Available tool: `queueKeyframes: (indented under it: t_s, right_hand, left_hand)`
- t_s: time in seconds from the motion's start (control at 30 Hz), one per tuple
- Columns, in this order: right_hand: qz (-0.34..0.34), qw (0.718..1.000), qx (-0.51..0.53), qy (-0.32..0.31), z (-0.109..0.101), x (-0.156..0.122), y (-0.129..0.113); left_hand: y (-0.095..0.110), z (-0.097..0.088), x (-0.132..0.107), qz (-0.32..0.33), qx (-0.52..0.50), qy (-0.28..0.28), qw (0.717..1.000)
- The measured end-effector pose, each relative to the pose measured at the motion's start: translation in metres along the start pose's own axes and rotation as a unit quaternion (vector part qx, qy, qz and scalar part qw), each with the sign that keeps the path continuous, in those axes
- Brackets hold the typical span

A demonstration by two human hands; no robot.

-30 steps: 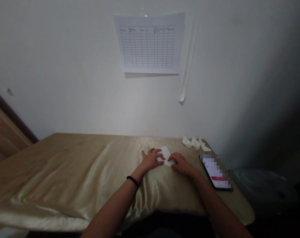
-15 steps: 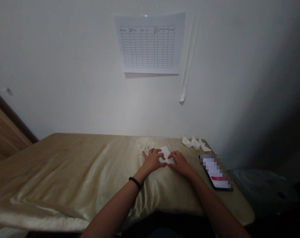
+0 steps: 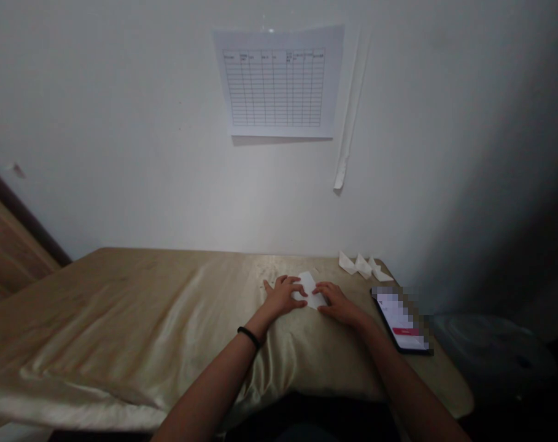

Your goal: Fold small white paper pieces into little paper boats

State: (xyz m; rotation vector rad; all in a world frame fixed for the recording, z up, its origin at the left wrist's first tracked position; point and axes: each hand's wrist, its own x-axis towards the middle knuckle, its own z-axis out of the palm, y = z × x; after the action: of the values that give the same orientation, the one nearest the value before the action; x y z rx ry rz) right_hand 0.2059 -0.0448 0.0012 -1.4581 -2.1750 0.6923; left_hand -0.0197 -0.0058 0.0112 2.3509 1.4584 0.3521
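A small folded white paper (image 3: 310, 287) lies on a table covered with a shiny beige cloth (image 3: 135, 319). My left hand (image 3: 282, 297), with a black band on its wrist, rests flat on the paper's left side, fingers spread and pressing it down. On the paper's right side my right hand (image 3: 336, 303) lies with its fingertips on the near edge. Neither hand lifts the paper off the cloth.
Three folded white paper shapes (image 3: 364, 266) sit at the table's back right corner. A phone (image 3: 402, 320) with a lit screen lies to the right of my right hand. A printed grid sheet (image 3: 277, 81) hangs on the white wall. A dark bin (image 3: 485, 353) stands at right.
Both hands shifted slightly over the paper, the right hand's fingers sliding along its near edge. The paper stays in place.
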Motion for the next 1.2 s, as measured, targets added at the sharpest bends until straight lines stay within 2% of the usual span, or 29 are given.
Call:
queueKeyframes:
  t_s: [0.2, 0.4, 0.47, 0.53, 0.63, 0.8, 1.07, 1.2]
  right_hand:
    - [-0.016, 0.998, 0.024, 0.051, 0.005, -0.003, 0.005]
    - [-0.050, 0.985, 0.037, 0.162, 0.007, 0.002, 0.020]
    - [-0.063, 0.981, 0.027, 0.182, 0.006, 0.005, 0.023]
    - [-0.071, 0.982, 0.008, 0.175, 0.006, 0.006, 0.024]
    - [-0.070, 0.988, -0.027, 0.134, 0.007, 0.006, 0.020]
    - [-0.036, 0.992, -0.088, 0.079, 0.006, 0.001, 0.011]
    - [0.009, 0.968, -0.222, 0.118, 0.002, -0.001, 0.005]
    - [0.041, 0.952, -0.271, 0.139, 0.006, -0.001, 0.004]
  left_hand:
    - [-0.003, -0.002, -0.001, 0.008, -0.007, -0.017, 1.000]
    - [-0.006, -0.005, 0.000, 0.038, -0.012, -0.038, 0.998]
    - [-0.005, -0.005, 0.000, 0.055, -0.024, -0.047, 0.997]
    - [-0.004, -0.004, 0.000, 0.070, -0.037, -0.056, 0.995]
    - [-0.001, -0.002, 0.000, 0.090, -0.057, -0.071, 0.992]
    - [0.000, 0.002, -0.001, 0.112, -0.054, -0.065, 0.990]
    - [-0.001, 0.002, -0.002, 0.088, -0.030, 0.028, 0.995]
    - [-0.001, -0.002, -0.002, 0.086, -0.024, 0.049, 0.995]
